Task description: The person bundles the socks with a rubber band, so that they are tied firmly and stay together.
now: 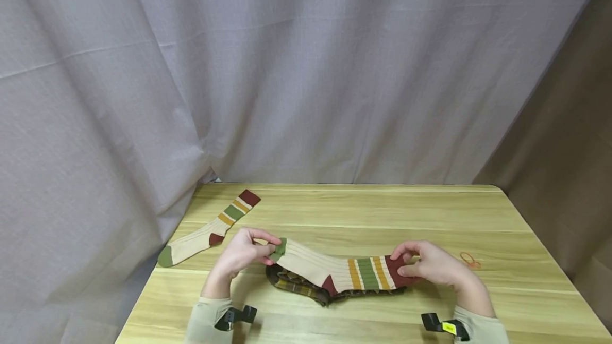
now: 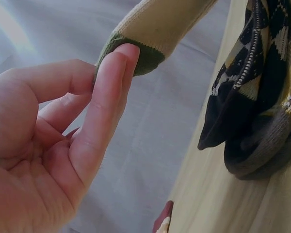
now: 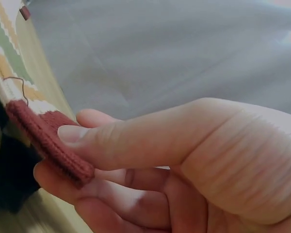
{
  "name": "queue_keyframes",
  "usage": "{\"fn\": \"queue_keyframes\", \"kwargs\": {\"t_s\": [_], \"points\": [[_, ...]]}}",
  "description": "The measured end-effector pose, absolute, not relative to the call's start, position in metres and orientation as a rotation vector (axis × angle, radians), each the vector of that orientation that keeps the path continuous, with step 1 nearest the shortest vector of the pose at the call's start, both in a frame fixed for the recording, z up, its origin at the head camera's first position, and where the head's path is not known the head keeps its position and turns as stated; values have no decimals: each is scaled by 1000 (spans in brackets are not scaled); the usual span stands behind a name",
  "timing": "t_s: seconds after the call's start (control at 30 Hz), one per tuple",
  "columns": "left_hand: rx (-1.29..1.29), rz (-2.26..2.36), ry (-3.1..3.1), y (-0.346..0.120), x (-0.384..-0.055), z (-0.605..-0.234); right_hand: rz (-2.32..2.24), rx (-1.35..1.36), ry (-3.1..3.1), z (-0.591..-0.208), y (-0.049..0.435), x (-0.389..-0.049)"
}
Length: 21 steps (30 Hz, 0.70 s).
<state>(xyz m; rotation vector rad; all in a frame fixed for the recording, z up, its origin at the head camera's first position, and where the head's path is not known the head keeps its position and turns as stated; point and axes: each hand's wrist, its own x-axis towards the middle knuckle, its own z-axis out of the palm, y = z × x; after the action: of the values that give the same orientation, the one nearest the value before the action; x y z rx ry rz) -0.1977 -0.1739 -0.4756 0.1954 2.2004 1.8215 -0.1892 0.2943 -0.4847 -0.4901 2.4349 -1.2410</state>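
A cream sock (image 1: 311,261) with orange and green stripes is stretched lengthwise between both hands. My left hand (image 1: 241,254) pinches its green toe (image 2: 148,59) between thumb and fingers. At the other end, my right hand (image 1: 432,264) pinches the dark red cuff (image 3: 51,138), thumb on one face and fingers on the other. Beneath the sock lie dark patterned socks (image 1: 298,286), partly hidden by it in the head view. Their dark argyle pattern and brown-grey knit show in the left wrist view, with the held toe raised off to their side.
A matching striped sock (image 1: 191,243) lies flat at the table's left side, toe toward the front left. Thin orange bands (image 1: 470,260) lie on the wooden table (image 1: 382,211) right of the right hand. A grey curtain (image 1: 306,94) hangs behind the table's far edge.
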Motion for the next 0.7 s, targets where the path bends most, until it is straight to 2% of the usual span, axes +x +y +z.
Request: {"fn": "queue_keyframes", "kwargs": {"t_s": [0.7], "points": [[215, 1685, 2231, -182, -198, -476, -1317, -415, 2312, -495, 286, -189]]}}
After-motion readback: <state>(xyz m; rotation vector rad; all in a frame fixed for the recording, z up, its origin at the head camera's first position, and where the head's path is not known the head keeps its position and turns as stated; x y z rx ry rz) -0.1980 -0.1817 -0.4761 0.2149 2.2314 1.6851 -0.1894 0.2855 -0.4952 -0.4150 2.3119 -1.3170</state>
